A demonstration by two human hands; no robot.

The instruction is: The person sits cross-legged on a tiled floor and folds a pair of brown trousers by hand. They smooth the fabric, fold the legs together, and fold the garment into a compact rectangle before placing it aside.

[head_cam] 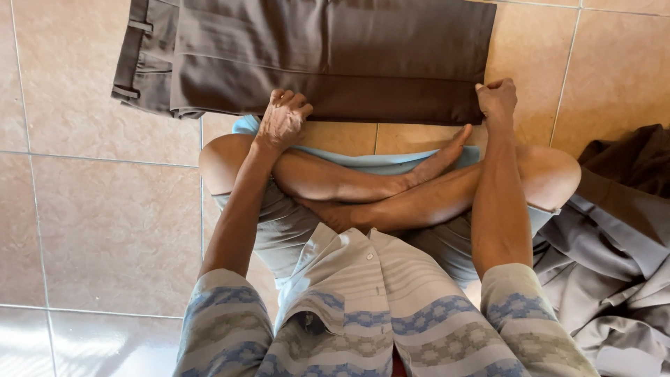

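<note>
I judge I'm mid-fold: my left hand [283, 120] and right hand [497, 100] each pinch the brown trousers' [328, 56] near edge, needing an even lift.

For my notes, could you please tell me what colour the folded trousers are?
Dark brown trousers, best seen in the head view.

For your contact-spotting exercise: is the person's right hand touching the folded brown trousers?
Touching. The head view shows the right hand closed on the near corner of the folded brown trousers, no gap visible.
</note>
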